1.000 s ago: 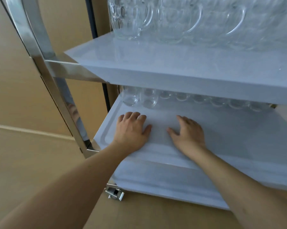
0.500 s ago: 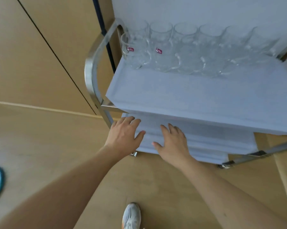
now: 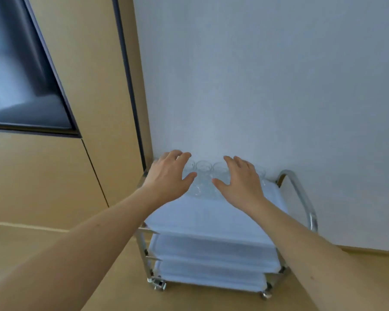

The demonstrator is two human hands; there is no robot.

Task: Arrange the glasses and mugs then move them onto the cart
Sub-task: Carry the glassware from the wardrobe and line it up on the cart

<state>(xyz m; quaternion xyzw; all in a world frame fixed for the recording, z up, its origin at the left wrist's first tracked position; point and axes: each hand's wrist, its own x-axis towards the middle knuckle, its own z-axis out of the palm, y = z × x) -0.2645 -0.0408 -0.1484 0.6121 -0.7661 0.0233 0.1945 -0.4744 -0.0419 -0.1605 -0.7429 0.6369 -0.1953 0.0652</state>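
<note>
Glasses (image 3: 203, 176) stand in a row along the back edge of the top shelf (image 3: 211, 212) of the cart (image 3: 305, 205), close against the pale wall (image 3: 267, 75). They are clear and partly hidden behind my hands, so I cannot count them, and I cannot tell which are mugs.

From the head camera I see both my arms stretched forward over the cart. My left hand (image 3: 168, 176) is above the back left corner of the top shelf, palm down, fingers straight and a little spread, thumb pointing toward the middle. It holds nothing. My right hand (image 3: 240, 182) is just beside it, above the middle of the back edge, also palm down with the fingers straight and apart, and it holds nothing too. Between the two thumbs there is a small gap where some glasses show. Whether my fingertips touch the glasses, I cannot tell.

The cart has three white shelves, one under another, in a shiny metal frame with a curved handle at the right side and small wheels (image 3: 158, 285) at the bottom. It stands on a tan floor (image 3: 54, 254). At the left there are tan cabinet panels (image 3: 43, 176) and a dark glossy panel (image 3: 21, 75).
</note>
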